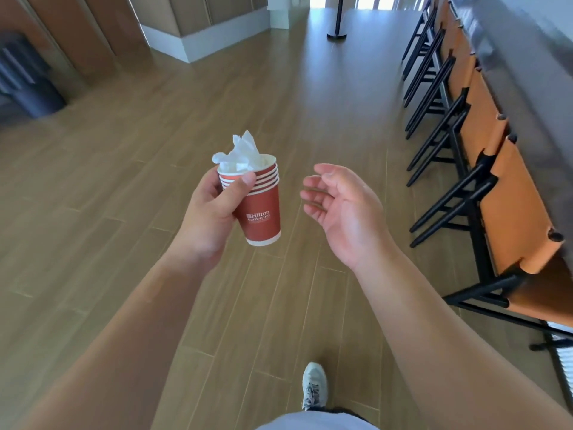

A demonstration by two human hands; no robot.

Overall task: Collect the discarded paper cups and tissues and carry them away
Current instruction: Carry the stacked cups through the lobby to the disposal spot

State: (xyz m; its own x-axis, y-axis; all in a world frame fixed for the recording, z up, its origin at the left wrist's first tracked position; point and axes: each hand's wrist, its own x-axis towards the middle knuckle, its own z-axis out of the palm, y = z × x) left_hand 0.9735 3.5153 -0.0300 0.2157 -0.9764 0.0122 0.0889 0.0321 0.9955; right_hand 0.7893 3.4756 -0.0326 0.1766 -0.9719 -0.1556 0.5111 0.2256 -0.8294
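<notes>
My left hand [208, 212] grips a nested stack of several red paper cups [260, 212] with white rims, held upright over the floor at the middle of the view. Crumpled white tissues [242, 152] stick out of the top cup. My thumb lies across the cup rims. A little to the right, my right hand [338, 209] hovers with its palm turned toward the cups and its fingers relaxed, holding nothing and apart from the stack.
Wooden plank floor [155, 169] spreads ahead. A row of black-framed stools with orange backs [483, 169] lines a grey counter [527, 72] on the right. A dark bin [28, 79] stands at the left wall. A black post base [337, 35] stands far ahead. My shoe [314, 384] is below.
</notes>
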